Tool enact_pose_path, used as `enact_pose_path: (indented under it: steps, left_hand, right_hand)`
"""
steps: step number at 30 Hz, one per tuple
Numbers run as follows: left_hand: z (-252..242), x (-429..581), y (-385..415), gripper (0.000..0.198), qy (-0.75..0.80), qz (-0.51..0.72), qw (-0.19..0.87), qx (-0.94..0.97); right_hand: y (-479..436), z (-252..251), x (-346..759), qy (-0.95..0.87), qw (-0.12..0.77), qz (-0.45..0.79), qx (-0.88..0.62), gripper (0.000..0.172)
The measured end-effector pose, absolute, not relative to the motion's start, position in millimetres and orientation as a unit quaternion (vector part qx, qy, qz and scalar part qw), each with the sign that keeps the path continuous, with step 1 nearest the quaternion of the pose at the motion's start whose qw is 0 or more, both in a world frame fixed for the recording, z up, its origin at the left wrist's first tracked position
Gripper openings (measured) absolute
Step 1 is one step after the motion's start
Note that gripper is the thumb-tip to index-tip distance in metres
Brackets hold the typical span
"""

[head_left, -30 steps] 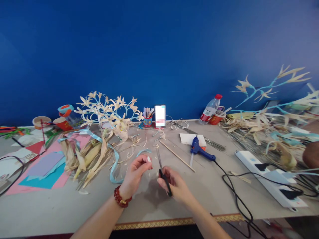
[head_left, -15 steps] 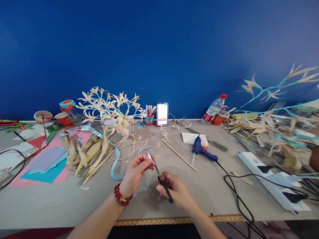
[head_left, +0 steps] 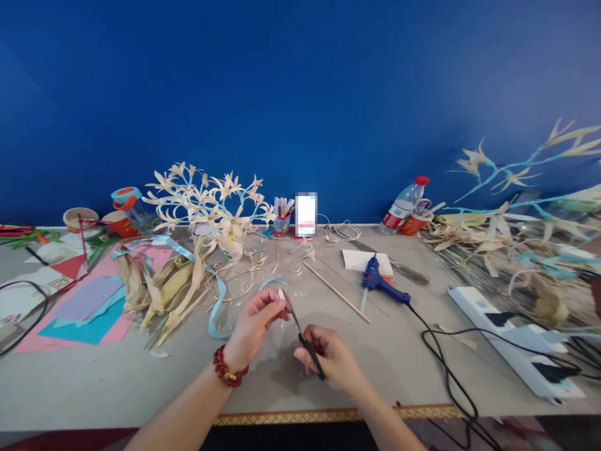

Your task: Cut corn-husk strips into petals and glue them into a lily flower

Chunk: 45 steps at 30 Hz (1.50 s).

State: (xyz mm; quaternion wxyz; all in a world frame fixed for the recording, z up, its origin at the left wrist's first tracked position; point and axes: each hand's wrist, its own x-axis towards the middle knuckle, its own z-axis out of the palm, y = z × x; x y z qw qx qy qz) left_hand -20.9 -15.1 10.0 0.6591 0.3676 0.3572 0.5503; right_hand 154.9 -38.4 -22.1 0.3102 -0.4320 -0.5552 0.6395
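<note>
nearer the worktop's [head_left: 117,388] front edge, scissors [head_left: 308,351] gripped by the right hand [head_left: 332,356] have met the left hand's [head_left: 253,322] pinched white scrap [head_left: 281,294], within cutting reach.

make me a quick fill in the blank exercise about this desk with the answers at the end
1. The right hand holds a pair of ____.
2. The beaded bracelet is worn on the person's ____ arm.
3. The colour of the glue gun is ____.
4. The colour of the bottle's cap is ____.

Missing words: scissors; left; blue; red.
</note>
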Motion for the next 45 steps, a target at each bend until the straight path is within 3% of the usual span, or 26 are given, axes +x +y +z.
enact_pose_path:
  steps: [12,25,45]
  left_hand:
    - [14.5,-21.2,-15.0,0.012,0.394,0.534,0.619,0.42]
    - [7.7,-24.5,-15.5,0.014,0.422,0.49,0.473,0.598]
    - [4.0,-24.7,-15.4,0.016,0.399,0.496,0.5,0.587]
  right_hand:
    - [-37.9,-27.7,159.5,-0.563,0.312,0.613,-0.458,0.053]
    - [-36.4,-21.8,162.3,-0.557,0.289,0.642,-0.441,0.052]
    - [-37.6,-30.3,159.2,-0.552,0.31,0.633,-0.445,0.052]
